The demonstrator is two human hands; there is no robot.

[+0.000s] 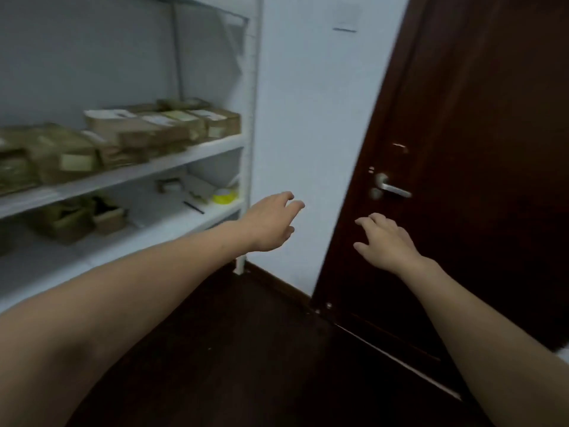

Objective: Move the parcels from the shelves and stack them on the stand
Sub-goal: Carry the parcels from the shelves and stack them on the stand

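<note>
Several brown cardboard parcels [160, 124] lie in a row on the middle board of a white shelf unit [172, 163] at the left. Two more small boxes [77, 218] sit on the board below. My left hand [272, 221] reaches forward in the air just right of the shelf's front post, fingers loosely spread and holding nothing. My right hand [385, 241] is stretched out in front of the dark door, palm down, fingers relaxed and empty. Both hands are apart from every parcel. The stand is out of view. The picture is blurred.
A dark brown door [477, 149] with a silver lever handle [391, 188] fills the right side. A white wall [308, 118] stands between shelf and door. A yellow tape roll [224, 197] and a black pen [194, 207] lie on the lower board. The floor is dark wood.
</note>
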